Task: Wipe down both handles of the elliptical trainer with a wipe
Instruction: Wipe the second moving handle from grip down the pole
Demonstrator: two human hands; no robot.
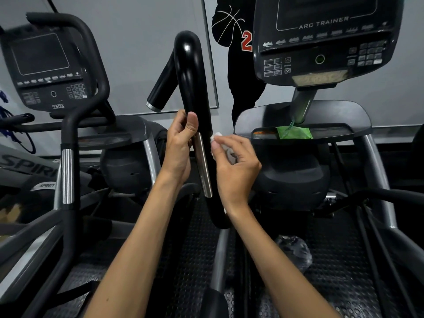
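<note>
Left hand [181, 143] fingers curled around black handle [191, 88]; right hand [234, 164] fingers pinching white wipe [216, 136] against it.

The room around me is dim, the light cool and flat, seemingly from overhead. A small white glare spot sits on the curved top of the black handle [187, 65] in front of me, and the metal strip [203, 164] along it shines softly. My forearms are evenly lit, with little shadow. The rubber floor [332, 260] below falls off into near black. The wide lens bends straight frames outward near the edges, and the console [325, 37] lettering at upper right looks soft and smeared.
</note>
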